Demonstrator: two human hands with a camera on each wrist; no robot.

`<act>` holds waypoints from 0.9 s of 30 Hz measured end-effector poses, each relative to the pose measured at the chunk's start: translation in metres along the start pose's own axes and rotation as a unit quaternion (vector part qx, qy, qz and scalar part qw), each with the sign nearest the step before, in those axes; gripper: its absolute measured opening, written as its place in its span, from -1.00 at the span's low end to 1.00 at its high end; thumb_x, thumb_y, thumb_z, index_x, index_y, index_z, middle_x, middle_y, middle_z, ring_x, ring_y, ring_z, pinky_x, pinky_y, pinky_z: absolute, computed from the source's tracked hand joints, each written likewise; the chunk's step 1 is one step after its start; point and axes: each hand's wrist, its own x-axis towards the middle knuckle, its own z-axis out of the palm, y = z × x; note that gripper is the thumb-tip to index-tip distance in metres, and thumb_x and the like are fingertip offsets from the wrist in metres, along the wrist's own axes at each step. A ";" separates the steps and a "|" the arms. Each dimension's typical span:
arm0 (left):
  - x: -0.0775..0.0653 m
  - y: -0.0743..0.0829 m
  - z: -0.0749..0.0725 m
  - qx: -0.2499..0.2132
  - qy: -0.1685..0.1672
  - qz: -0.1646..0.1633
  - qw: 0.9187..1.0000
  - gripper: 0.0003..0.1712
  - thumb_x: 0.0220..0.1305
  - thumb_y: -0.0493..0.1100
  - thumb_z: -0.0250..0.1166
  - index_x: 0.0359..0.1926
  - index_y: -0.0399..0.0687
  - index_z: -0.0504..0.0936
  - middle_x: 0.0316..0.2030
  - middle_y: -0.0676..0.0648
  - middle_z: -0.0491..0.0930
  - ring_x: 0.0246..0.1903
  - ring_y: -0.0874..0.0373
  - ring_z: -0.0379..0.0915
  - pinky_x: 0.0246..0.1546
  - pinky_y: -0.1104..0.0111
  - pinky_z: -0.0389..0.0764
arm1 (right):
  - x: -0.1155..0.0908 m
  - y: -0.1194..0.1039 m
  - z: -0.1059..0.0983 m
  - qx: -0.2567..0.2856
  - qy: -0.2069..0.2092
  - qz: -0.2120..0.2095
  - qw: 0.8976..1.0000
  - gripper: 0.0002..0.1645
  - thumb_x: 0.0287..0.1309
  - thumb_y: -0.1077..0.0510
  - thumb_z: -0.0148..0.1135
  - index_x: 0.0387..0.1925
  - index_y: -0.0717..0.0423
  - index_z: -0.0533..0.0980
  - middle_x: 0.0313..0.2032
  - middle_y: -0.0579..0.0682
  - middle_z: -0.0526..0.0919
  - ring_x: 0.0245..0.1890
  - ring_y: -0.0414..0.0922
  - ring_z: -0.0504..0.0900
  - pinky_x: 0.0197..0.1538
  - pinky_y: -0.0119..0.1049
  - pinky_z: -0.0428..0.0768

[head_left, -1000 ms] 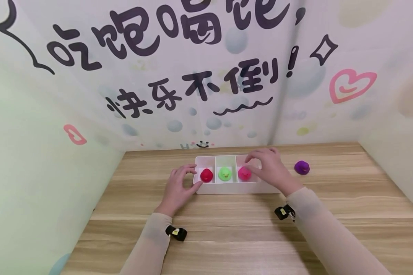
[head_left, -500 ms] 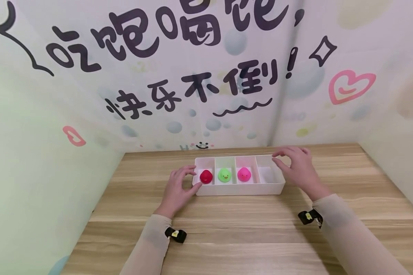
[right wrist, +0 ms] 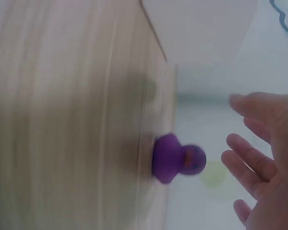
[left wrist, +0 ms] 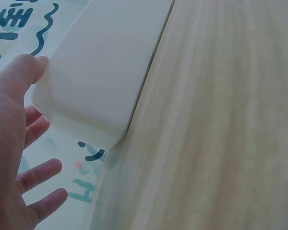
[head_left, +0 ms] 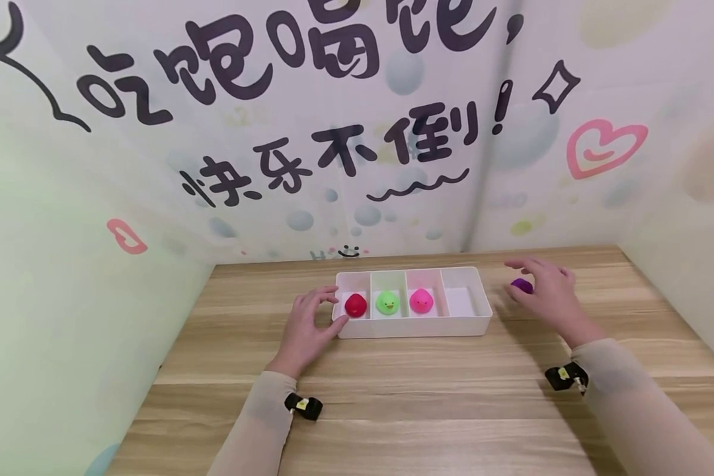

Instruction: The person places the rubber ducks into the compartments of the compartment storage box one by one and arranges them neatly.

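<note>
A white box (head_left: 413, 327) with several compartments stands on the table. Its first three compartments from the left hold a red rubber duck (head_left: 356, 305), a green duck (head_left: 388, 303) and a pink duck (head_left: 421, 301). The rightmost compartment (head_left: 463, 301) holds nothing. My left hand (head_left: 309, 327) grips the box's left end between thumb and fingers, the thumb on the rim in the left wrist view. To the right of the box, my right hand (head_left: 550, 294) hovers over a purple rubber duck (right wrist: 173, 159), partly hidden in the head view. A gap separates fingers and duck in the right wrist view.
The wooden table (head_left: 416, 410) meets a printed backdrop (head_left: 262, 238) just behind the box. Pale side walls (head_left: 65, 297) bound it left and right. A small black camera (head_left: 303, 405) is strapped to each wrist.
My right hand has moved right, from above the pink duck, past the box's right end, to the purple duck. The left hand and the box have stayed in place.
</note>
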 end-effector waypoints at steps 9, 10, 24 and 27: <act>0.000 -0.001 0.000 0.002 -0.001 -0.001 1.000 -0.57 0.29 0.13 0.44 0.03 0.04 0.58 0.35 0.15 0.51 0.32 0.01 0.33 0.36 -0.02 0.41 | -0.007 0.021 -0.009 -0.034 -0.053 0.040 0.997 -0.41 -0.03 0.22 0.58 0.09 0.11 0.60 0.14 0.34 0.60 0.12 0.34 0.52 0.19 0.43 0.03; 0.000 -0.001 0.000 0.002 -0.001 -0.001 1.000 -0.57 0.29 0.13 0.44 0.03 0.03 0.58 0.35 0.15 0.51 0.32 0.01 0.33 0.36 -0.02 0.41 | -0.008 0.022 -0.009 -0.034 -0.053 0.041 0.997 -0.41 -0.03 0.22 0.58 0.09 0.10 0.60 0.13 0.34 0.61 0.10 0.32 0.54 0.18 0.42 0.03; 0.001 0.001 -0.001 0.000 0.002 0.007 1.000 -0.60 0.28 0.12 0.45 0.01 0.08 0.57 0.34 0.15 0.53 0.30 0.00 0.35 0.34 0.01 0.43 | -0.004 0.035 -0.009 -0.025 -0.084 0.059 0.994 -0.65 0.10 0.24 0.50 -0.04 0.13 0.65 -0.08 0.23 0.76 -0.03 0.21 0.63 0.13 0.36 0.00; 0.001 0.001 -0.001 0.004 0.005 0.013 1.000 -0.59 0.27 0.10 0.46 0.01 0.06 0.58 0.34 0.14 0.53 0.30 -0.01 0.36 0.33 0.00 0.45 | -0.003 0.035 -0.009 -0.028 -0.081 0.060 0.995 -0.68 0.11 0.21 0.51 -0.07 0.11 0.67 -0.12 0.20 0.78 -0.03 0.20 0.62 0.11 0.34 0.00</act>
